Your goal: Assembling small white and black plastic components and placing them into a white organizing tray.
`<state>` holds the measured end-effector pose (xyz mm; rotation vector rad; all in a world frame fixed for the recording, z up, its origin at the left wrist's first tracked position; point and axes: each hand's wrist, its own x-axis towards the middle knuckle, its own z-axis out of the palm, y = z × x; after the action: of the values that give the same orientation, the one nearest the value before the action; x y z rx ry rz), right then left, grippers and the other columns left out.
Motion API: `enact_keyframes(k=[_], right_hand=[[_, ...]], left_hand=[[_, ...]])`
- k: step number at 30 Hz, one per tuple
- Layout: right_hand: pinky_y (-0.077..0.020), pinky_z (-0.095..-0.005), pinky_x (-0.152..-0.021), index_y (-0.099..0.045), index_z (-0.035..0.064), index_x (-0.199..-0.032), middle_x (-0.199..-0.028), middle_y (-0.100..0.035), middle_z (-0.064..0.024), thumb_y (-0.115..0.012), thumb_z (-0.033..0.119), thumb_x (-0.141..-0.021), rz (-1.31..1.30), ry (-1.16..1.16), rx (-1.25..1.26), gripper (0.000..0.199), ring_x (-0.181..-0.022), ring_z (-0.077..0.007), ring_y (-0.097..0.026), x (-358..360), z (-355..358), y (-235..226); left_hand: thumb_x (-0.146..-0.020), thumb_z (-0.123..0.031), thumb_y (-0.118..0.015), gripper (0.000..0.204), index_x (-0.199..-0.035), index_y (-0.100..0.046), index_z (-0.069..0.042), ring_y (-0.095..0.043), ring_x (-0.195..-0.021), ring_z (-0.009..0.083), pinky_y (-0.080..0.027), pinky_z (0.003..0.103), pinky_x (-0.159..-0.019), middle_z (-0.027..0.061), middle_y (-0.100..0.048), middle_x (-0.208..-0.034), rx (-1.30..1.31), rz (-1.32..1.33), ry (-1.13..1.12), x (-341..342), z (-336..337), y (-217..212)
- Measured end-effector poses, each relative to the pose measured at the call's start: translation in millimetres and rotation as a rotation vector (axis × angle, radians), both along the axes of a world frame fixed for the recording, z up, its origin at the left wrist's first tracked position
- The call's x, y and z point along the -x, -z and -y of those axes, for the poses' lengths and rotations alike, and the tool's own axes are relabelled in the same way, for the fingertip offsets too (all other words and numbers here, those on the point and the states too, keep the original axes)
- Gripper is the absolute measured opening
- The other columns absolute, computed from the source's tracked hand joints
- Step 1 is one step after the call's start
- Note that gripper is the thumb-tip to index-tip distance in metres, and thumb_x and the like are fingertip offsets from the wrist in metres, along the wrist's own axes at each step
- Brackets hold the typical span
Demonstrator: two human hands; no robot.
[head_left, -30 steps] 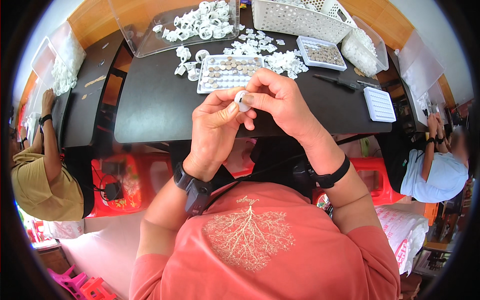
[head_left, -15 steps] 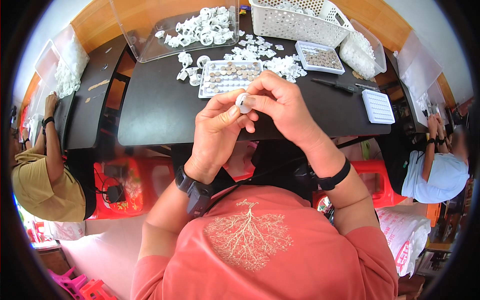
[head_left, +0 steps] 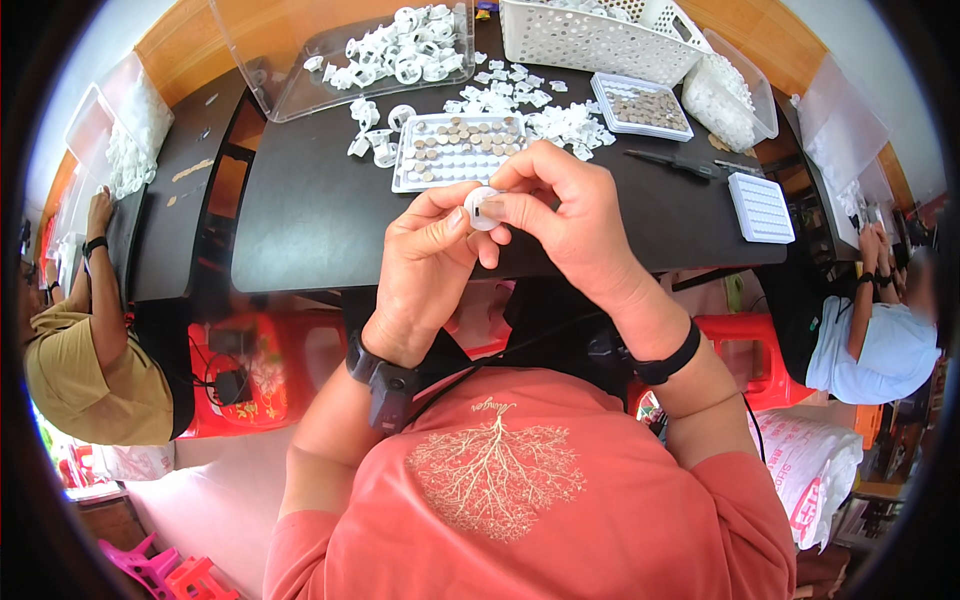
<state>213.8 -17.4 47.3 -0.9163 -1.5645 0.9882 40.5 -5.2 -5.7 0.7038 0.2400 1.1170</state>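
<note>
R hand: thumb + index closed on small white round part, thumb lying across its face. L hand grips same part from other side, thumb and index pinching its edge, remaining fingers loosely curled below. Part held up betw. the two hands, over near edge of dark table, on person's side of white tray w/ metal discs. Dark mark on part's face: slot or insert, can't tell at this res.

Risks (judgement): part is tiny, held by fingertips only; an uneven thumb push could tilt or flip it out, and w/ table edge so close it might end up on floor. R thumb hides some of the face, so anything seated crooked might go unnoticed. Dropping a hand w/o looking could knock tray, scatter discs into loose white pieces behind.

Vs. 0.5 s ago: v. little change. Same two-handed pinch, part not let go. R thumb appears slightly lower on face; dark mark a bit plainer now. Whole view shifted slightly, prob. head mvmt. Discs look undisturbed.
</note>
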Motion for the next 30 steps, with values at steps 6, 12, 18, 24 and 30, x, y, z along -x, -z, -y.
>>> enact_keyframes(k=[6, 12, 18, 24, 30], right_hand=[[-0.0511, -0.0257, -0.057, -0.062, -0.0004, -0.090, -0.084, -0.058, -0.0062, -0.067, -0.011, -0.083, 0.047, 0.163, -0.291, 0.013, -0.063, -0.0121, -0.066, 7, 5, 13], [-0.0519, -0.0256, -0.056, -0.063, -0.0005, -0.089, -0.087, -0.057, -0.0064, -0.067, -0.013, -0.081, 0.034, 0.187, -0.377, 0.015, -0.063, -0.0123, -0.066, 9, 4, 13], [-0.0510, -0.0248, -0.056, -0.062, -0.0014, -0.086, -0.087, -0.056, -0.0059, -0.067, -0.011, -0.084, -0.101, 0.084, -0.231, 0.011, -0.064, -0.0123, -0.066, 8, 5, 13], [-0.0503, -0.0254, -0.056, -0.060, -0.0024, -0.089, -0.087, -0.056, -0.0060, -0.066, -0.008, -0.087, -0.186, 0.117, -0.004, 0.008, -0.064, -0.0124, -0.065, 16, 8, 12], [-0.0494, -0.0262, -0.055, -0.059, -0.0033, -0.087, -0.087, -0.056, -0.0059, -0.064, -0.005, -0.090, -0.142, 0.125, -0.030, 0.006, -0.062, -0.0115, -0.062, 16, 10, 10]], left_hand=[[-0.092, -0.012, -0.068, 0.031, -0.118, -0.062, 0.004, -0.064, -0.089, 0.0267, -0.054, 0.035, -0.071, 0.0161, -0.067, -0.105, 0.025, 0.059, 0.004, -2, -2, 2], [-0.092, -0.012, -0.069, 0.029, -0.117, -0.063, 0.002, -0.064, -0.090, 0.0258, -0.053, 0.035, -0.075, 0.0151, -0.067, -0.106, 0.044, 0.090, -0.007, -3, -2, 4], [-0.092, -0.011, -0.069, 0.028, -0.116, -0.063, 0.001, -0.062, -0.088, 0.0238, -0.051, 0.034, -0.074, 0.0134, -0.067, -0.105, 0.029, 0.088, 0.006, -4, -2, 4], [-0.092, -0.012, -0.069, 0.028, -0.116, -0.063, 0.002, -0.062, -0.087, 0.0226, -0.051, 0.033, -0.074, 0.0134, -0.067, -0.105, 0.021, 0.062, -0.029, -4, 0, 2], [-0.094, -0.013, -0.067, 0.028, -0.116, -0.062, 0.002, -0.063, -0.088, 0.0227, -0.052, 0.035, -0.076, 0.0135, -0.067, -0.106, -0.017, 0.014, -0.033, -6, 2, -1]])
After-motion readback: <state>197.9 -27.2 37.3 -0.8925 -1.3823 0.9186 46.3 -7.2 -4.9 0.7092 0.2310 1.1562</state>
